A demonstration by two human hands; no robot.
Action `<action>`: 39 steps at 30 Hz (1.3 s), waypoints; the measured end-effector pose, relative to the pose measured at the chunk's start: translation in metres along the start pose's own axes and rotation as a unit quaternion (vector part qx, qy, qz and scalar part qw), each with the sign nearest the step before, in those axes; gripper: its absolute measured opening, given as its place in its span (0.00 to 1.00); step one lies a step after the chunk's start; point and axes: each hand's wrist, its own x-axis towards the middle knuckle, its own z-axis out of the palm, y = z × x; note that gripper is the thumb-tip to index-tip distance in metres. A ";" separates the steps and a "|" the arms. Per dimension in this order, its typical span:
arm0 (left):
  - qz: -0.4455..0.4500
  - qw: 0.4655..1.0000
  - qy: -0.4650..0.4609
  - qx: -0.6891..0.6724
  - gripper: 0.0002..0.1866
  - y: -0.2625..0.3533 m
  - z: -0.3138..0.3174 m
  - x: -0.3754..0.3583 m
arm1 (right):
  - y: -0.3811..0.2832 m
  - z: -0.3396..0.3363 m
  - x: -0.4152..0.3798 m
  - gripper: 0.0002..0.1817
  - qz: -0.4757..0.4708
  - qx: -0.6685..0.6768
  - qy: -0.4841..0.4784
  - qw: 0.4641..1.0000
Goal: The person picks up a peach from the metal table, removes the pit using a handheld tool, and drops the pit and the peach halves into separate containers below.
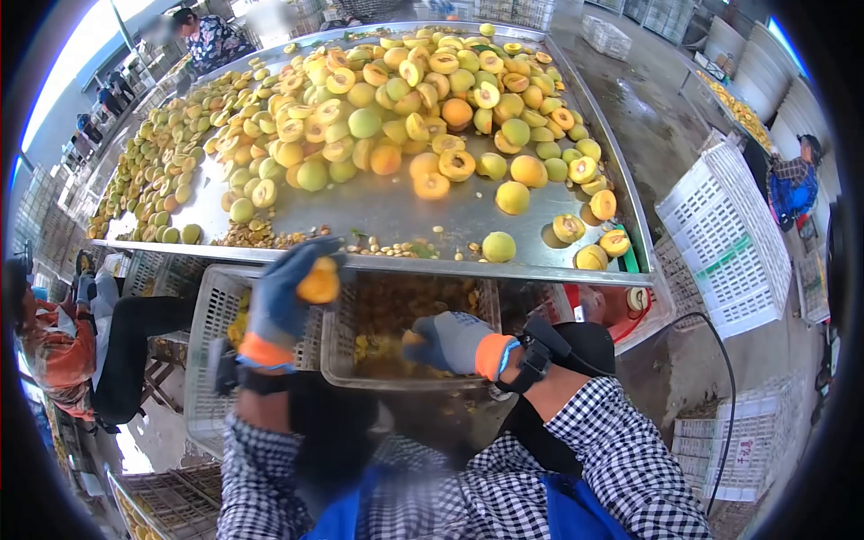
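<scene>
My left hand (286, 292), in a grey-blue glove with an orange cuff, is closed around an orange-yellow apricot half (319, 281) at the table's front edge. Over a plastic crate (405, 384) below that edge is my right hand (450, 342), also gloved, with its fingers curled. A small brownish-orange piece shows at its fingertips, too blurred to name. Inside the crate lie dark, wet-looking bits. On the metal table (360, 211) whole and halved apricots (387, 117) are heaped, with loose pits (391, 247) along the near edge.
To the left of the crate stands a white crate (202, 360) with yellow pieces inside. A red container (621, 310) sits under the right corner. Stacked white crates (724, 234) rise at right. A black cable (731, 378) hangs beside my right arm. Other people work left, right and behind.
</scene>
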 end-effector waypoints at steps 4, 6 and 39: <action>0.054 0.798 0.203 0.565 0.18 0.019 -0.062 -0.021 | -0.008 -0.020 -0.010 0.21 -0.024 0.029 0.182 0.982; 0.121 0.859 0.183 0.462 0.18 0.005 -0.061 -0.001 | -0.001 -0.032 -0.004 0.18 -0.092 0.077 0.309 0.944; 0.183 0.954 -0.090 0.219 0.21 -0.060 0.054 0.041 | -0.033 -0.034 -0.005 0.20 -0.111 -0.064 0.347 0.929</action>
